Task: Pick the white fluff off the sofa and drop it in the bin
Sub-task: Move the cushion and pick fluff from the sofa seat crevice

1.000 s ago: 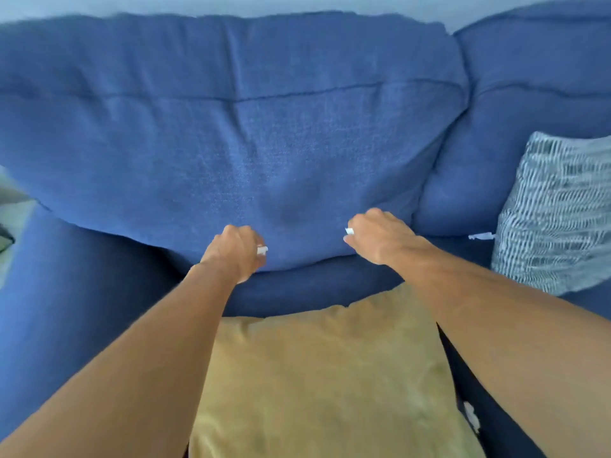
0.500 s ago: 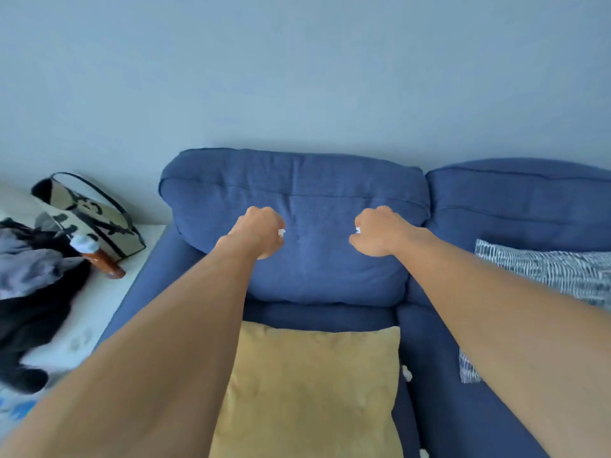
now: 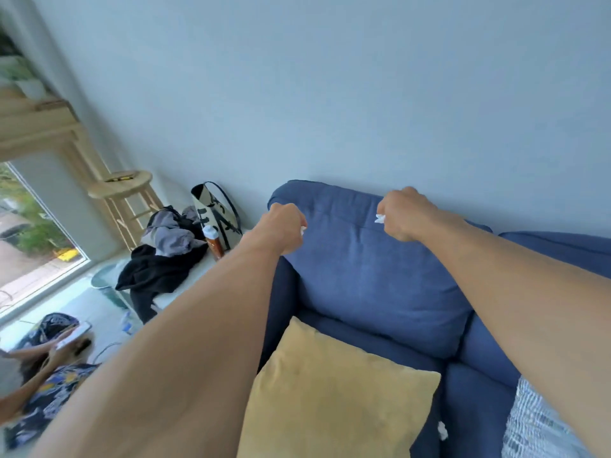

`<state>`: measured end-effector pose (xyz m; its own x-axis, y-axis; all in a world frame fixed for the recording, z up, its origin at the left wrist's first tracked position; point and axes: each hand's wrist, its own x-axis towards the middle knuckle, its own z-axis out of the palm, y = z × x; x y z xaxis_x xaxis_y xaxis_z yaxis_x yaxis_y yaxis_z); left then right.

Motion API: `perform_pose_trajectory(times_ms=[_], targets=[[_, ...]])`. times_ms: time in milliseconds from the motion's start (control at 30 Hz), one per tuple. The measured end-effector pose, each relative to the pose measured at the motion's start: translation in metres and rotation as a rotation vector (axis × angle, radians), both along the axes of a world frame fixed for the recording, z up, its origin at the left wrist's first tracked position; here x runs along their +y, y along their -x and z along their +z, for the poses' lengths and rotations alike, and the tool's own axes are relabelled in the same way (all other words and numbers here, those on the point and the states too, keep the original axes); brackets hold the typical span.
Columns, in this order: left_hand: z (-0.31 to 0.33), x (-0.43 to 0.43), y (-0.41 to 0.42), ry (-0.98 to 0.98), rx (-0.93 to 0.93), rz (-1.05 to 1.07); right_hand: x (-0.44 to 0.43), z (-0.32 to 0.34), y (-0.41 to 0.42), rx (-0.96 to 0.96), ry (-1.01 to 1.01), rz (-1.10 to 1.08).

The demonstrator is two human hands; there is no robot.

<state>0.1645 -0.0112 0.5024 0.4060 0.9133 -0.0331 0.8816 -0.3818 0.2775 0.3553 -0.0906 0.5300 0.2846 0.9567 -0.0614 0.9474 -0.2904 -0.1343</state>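
My left hand [image 3: 277, 229] is a closed fist held in the air before the blue sofa [image 3: 370, 279], with a bit of white fluff [image 3: 302, 230] sticking out between its fingers. My right hand [image 3: 405, 214] is also clenched, pinching another white tuft [image 3: 380, 219] in front of the back cushion. A further piece of white fluff [image 3: 442, 430] lies on the seat beside the yellow cushion [image 3: 330, 395]. No bin is in view.
A patterned grey-white cushion [image 3: 535, 428] lies at the right. Left of the sofa a side table holds dark clothes [image 3: 158, 262], a patterned bag [image 3: 216, 216] and a bottle [image 3: 213, 241]. A wooden stool [image 3: 124, 186] stands by the window. A person [image 3: 43, 375] sits on the floor at lower left.
The view has pulled back from the sofa and swung left, bringing the window, stool and seated person into sight. Both fists stay closed on their fluff and have risen to the top of the backrest.
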Motion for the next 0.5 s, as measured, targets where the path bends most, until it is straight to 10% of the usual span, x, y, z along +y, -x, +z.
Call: perform_pose_trajectory(times_ms=[500], targets=[[0.04,-0.098,0.195,-0.192,0.029,0.315,-0.038,0.036,0.172,-0.073,-0.104,0.282]])
